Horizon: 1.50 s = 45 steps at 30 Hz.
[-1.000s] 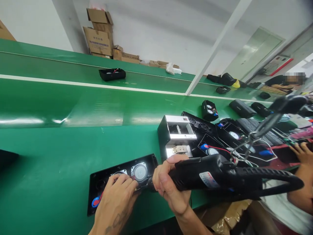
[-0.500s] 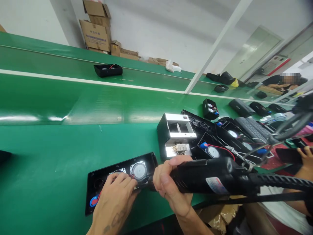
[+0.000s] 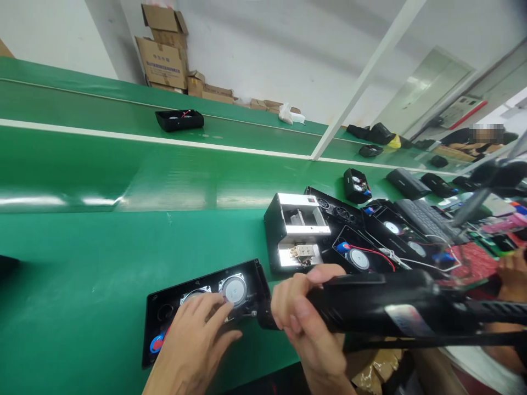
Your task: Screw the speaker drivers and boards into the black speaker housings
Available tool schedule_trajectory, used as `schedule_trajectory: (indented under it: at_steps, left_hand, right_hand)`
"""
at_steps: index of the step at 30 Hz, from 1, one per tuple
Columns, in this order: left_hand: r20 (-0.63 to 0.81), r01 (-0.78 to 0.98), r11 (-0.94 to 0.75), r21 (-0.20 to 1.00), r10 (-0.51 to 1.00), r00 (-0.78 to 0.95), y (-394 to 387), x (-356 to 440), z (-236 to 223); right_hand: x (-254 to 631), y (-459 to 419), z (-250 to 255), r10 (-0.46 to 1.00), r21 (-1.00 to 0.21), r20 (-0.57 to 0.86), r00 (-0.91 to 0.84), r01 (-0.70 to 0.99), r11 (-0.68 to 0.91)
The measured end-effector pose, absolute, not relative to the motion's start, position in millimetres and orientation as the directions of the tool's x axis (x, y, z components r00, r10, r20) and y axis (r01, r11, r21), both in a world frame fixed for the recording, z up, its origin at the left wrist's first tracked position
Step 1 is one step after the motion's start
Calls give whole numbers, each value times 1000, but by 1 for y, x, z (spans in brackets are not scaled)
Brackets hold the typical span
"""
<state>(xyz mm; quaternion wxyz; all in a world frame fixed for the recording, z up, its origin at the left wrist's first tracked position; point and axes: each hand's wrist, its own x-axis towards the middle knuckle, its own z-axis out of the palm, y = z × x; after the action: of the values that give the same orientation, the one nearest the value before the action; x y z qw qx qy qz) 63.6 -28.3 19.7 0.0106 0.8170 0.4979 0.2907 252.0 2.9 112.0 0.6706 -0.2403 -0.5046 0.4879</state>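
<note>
In the head view my right hand (image 3: 307,312) is wrapped round a black electric screwdriver (image 3: 370,304), held nearly level with its bit end to the left. The bit reaches over the right end of a black speaker housing (image 3: 257,285) on the green bench. Two round speaker drivers show in the housing, the right driver (image 3: 233,289) bare and the other partly covered by my fingers. My left hand (image 3: 197,334) lies over the housing's near side, fingers stretched and thumb apart. A blue-and-red round part (image 3: 157,344) sits at the housing's left corner.
A silver and black screw feeder (image 3: 297,227) stands beyond the housing. Several open speaker housings, one with a grey driver (image 3: 358,259), crowd the right. A black tray-like shell (image 3: 180,119) lies on the far belt behind a white rail (image 3: 230,145). Another person's hand (image 3: 513,269) is at right.
My right hand and the screwdriver have drawn back to the right, away from my left hand. My left thumb has come out from the fingers. The housing has barely shifted.
</note>
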Motion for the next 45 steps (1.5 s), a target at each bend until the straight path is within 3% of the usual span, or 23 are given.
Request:
schedule_trajectory:
  at_steps: [6, 10, 15, 23, 29, 37, 45]
  left_hand:
    - [591, 658, -614, 436, 747, 305, -28, 69, 42]
    - [600, 561, -634, 532, 750, 278, -26, 77, 49]
    - [611, 525, -631, 570, 754, 243, -25, 79, 52]
    - [650, 608, -608, 511, 736, 189, -32, 85, 49]
    - [413, 839, -386, 384, 884, 218, -31, 70, 14]
    - [298, 825, -391, 408, 911, 284, -29, 73, 1]
    - [347, 801, -425, 421, 892, 291, -29, 74, 3]
  right_hand:
    - [264, -11, 145, 878, -766, 474, 66, -462, 448]
    - [266, -15, 144, 868, -739, 484, 107, -481, 472]
    - [267, -14, 140, 864, -741, 492, 108, -469, 481]
    - [262, -17, 136, 867, -768, 497, 36, -448, 458]
    - [257, -5, 117, 868, -770, 494, 52, -438, 464]
    - [250, 6, 95, 876, -782, 482, 10, -445, 435]
    - [244, 10, 84, 881, -791, 473, -19, -450, 415]
